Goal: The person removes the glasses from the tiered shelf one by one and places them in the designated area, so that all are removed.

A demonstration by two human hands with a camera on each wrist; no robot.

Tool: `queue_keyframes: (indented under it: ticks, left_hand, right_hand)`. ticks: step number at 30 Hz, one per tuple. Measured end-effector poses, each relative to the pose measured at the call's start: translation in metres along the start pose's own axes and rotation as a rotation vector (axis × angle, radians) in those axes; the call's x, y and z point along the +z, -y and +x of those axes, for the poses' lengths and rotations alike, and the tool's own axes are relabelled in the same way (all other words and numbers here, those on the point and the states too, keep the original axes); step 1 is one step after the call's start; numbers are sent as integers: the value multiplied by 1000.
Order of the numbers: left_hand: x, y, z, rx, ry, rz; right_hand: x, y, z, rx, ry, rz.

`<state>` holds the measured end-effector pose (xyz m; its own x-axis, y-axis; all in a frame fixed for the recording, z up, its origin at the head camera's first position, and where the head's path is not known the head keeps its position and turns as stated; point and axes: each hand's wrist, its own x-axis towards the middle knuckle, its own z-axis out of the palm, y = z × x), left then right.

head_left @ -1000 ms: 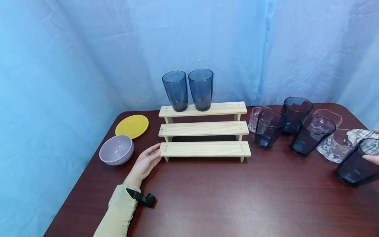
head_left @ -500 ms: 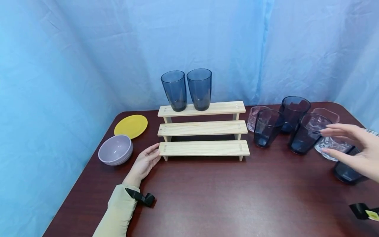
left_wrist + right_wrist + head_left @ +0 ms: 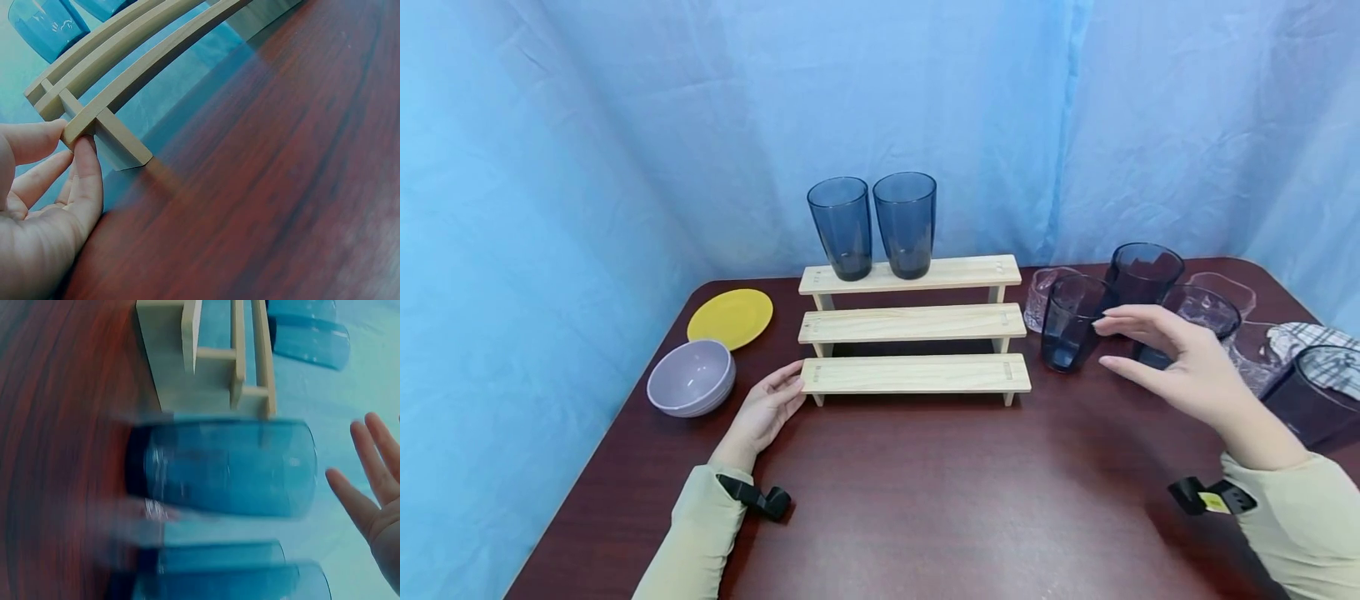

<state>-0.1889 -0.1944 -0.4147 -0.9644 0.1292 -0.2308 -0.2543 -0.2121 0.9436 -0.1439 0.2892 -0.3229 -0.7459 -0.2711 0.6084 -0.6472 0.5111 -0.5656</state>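
Note:
My left hand (image 3: 765, 410) pinches the left end of the lowest step of a three-step wooden rack (image 3: 917, 375). In the left wrist view the thumb lies at the plank's end and a finger sits beneath it. My right hand (image 3: 1180, 358) holds nothing; its thumb and fingers are spread apart in the air, in front of the blue glasses. Nearest its fingertips stands a dark blue glass tumbler (image 3: 1063, 333), which in the right wrist view is close by the fingers. Two more blue tumblers (image 3: 841, 229) stand side by side on the rack's top step.
Behind my right hand are further blue tumblers (image 3: 1142, 267), partly hidden, and clear textured glasses (image 3: 1041, 304). Another tumbler (image 3: 1307, 408) stands at the right, beside a checked cloth (image 3: 1311, 342). A lilac bowl (image 3: 692, 379) and a yellow plate (image 3: 730, 318) sit at the left.
My right hand has let go of the tumbler at the right edge and moved left, open, towards the nearer blue tumblers. My left hand stays on the rack.

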Motion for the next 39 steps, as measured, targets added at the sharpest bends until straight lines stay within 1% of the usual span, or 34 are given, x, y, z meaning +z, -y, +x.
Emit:
queue_keyframes:
  ticks: [3,9,15,18,20,23,30,35,39]
  left_hand:
    - [0,0,0,1,2,1]
    - [1,-1,3,6,3,15]
    - [-1,-3,3,5,15,12]
    - [-1,-2,3,5,15,2]
    - [-1,-2,3,3,13,1]
    - [-1,-1,2,-2,7,0]
    - [-1,0,1,-4,5,4]
    - [-1,0,1,0,4,7]
    - [-1,0,1,-1,-4,9]
  right_hand:
    - [14,2,6,35,0,46]
    - [39,5,22,63,-8,165]
    - [63,7,37,74,19,136]
    - [75,6,46,95,36,128]
    - [83,5,52,125,50,144]
    - [91,4,64,193,62,175]
    - [102,2,94,363,45,272]
    - [108,3,113,426,24,353]
    - [114,2,125,460,22,357]
